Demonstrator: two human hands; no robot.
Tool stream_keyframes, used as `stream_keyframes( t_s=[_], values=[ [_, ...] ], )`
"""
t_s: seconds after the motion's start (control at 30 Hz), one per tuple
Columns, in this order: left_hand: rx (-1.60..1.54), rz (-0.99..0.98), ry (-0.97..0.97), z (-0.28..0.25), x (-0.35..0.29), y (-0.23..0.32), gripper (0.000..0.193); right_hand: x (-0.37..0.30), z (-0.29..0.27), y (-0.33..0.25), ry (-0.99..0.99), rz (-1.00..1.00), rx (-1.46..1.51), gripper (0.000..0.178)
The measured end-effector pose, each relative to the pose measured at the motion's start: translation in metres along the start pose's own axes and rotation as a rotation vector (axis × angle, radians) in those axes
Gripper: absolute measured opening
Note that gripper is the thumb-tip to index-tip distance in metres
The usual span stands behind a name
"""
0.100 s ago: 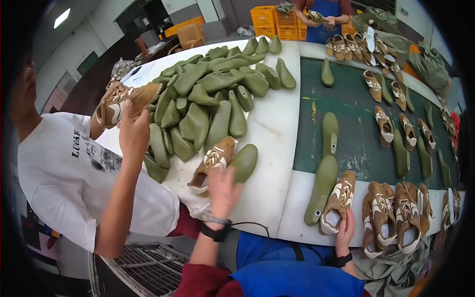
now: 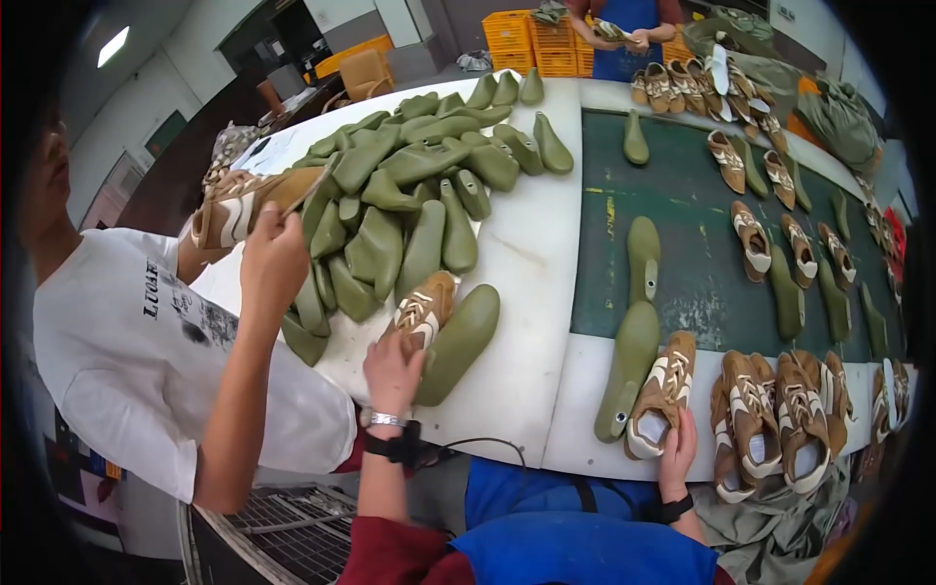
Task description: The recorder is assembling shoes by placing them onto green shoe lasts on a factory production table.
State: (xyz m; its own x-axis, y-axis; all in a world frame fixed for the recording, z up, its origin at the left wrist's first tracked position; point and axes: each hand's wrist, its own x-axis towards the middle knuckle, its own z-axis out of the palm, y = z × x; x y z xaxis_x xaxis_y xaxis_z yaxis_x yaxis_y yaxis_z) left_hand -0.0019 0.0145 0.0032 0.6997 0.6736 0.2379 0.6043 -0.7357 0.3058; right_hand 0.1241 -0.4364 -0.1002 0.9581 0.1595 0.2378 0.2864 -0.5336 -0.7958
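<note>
My left hand (image 2: 393, 375) is closed over the heel end of a brown sneaker (image 2: 427, 304) with cream laces, hiding most of its back. Right beside that sneaker a green shoe last (image 2: 460, 343) lies on the white tabletop. My right hand (image 2: 677, 450) grips the heel of another brown sneaker (image 2: 667, 385), its toe pointing away from me. To the left of that one lies a green last (image 2: 627, 370), with a second last (image 2: 643, 255) beyond it on the dark green belt.
A heap of green lasts (image 2: 390, 175) covers the table's left part. At left, a person in a white shirt (image 2: 146, 341) holds a brown sneaker (image 2: 244, 210). Several sneakers (image 2: 751, 419) stand to my right; more sneakers and lasts lie on the belt (image 2: 673, 205). Another person (image 2: 629, 39) stands across.
My left hand has moved left, off the near last and onto the sneaker's heel. My right hand stays on its sneaker. The person at left has shifted the held sneaker slightly.
</note>
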Motion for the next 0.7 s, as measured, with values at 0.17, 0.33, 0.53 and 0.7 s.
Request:
stream_keyframes(
  t_s=[0.17, 0.33, 0.53, 0.7],
  values=[
    [-0.014, -0.148, -0.351, 0.006, -0.001, -0.037, 0.057, 0.005, 0.002, -0.008, 0.007, -0.042, -0.028, 0.038],
    [-0.056, -0.093, -0.248, 0.021, 0.005, 0.005, 0.085, 0.005, -0.006, -0.001, 0.075, -0.029, -0.068, 0.038],
    [-0.183, 0.136, -0.082, 0.020, -0.018, 0.013, 0.080, 0.008, -0.005, -0.015, 0.085, -0.087, -0.079, 0.040],
    [-0.007, 0.220, -0.238, 0.028, -0.009, 0.063, 0.058, 0.003, -0.014, -0.016, 0.099, -0.084, -0.097, 0.040]
  ],
)
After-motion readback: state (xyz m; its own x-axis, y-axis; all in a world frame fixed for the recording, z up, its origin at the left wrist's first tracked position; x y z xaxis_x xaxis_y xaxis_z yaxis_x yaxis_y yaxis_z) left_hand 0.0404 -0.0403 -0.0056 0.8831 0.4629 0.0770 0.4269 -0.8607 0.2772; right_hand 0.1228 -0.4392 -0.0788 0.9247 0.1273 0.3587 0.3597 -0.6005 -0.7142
